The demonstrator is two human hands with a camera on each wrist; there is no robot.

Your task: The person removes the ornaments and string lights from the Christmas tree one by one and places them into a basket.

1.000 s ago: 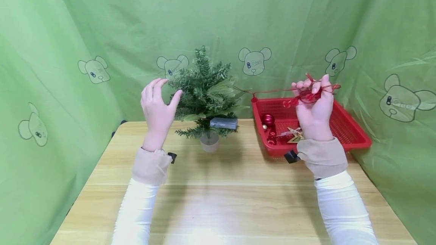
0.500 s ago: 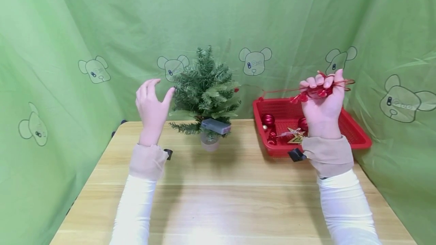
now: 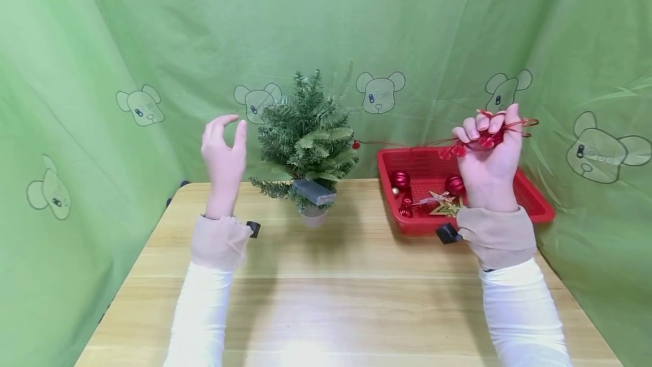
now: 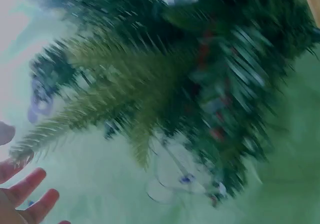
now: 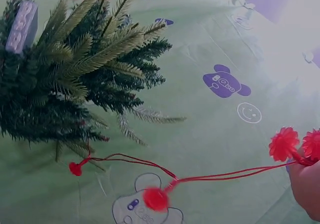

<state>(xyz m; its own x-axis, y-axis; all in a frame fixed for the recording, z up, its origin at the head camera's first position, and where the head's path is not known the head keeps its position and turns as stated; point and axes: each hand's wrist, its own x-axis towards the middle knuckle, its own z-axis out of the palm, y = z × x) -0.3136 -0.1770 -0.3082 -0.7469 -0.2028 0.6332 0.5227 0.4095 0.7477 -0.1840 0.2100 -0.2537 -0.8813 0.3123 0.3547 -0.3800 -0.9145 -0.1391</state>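
A small artificial Christmas tree (image 3: 308, 135) stands upright in a pale pot (image 3: 313, 217). To its left my left hand (image 3: 224, 157) is raised, thumb and fingers apart and holding nothing; a branch tip shows close to its fingers (image 4: 34, 184) in the left wrist view. My right hand (image 3: 490, 171) grips a bunched red string of lights (image 3: 486, 139) with red flower-shaped pieces, above the basket. From it the red cord (image 5: 225, 176) runs to the tree's right side, with red flowers (image 5: 156, 199) along it. A grey battery box (image 3: 313, 192) sits against the lower front branches.
At the right of the wooden table (image 3: 316, 287) stands a red basket (image 3: 402, 225). Inside lie red balls (image 3: 400, 180), a gold star (image 3: 446, 206) and small ornaments. Green curtains (image 3: 204, 27) with bear drawings hang around the table.
My right hand has moved right with the bunched string. The left hand has drifted left, away from the tree. The battery box has shifted left and lower, and a red flower shows beside the tree.
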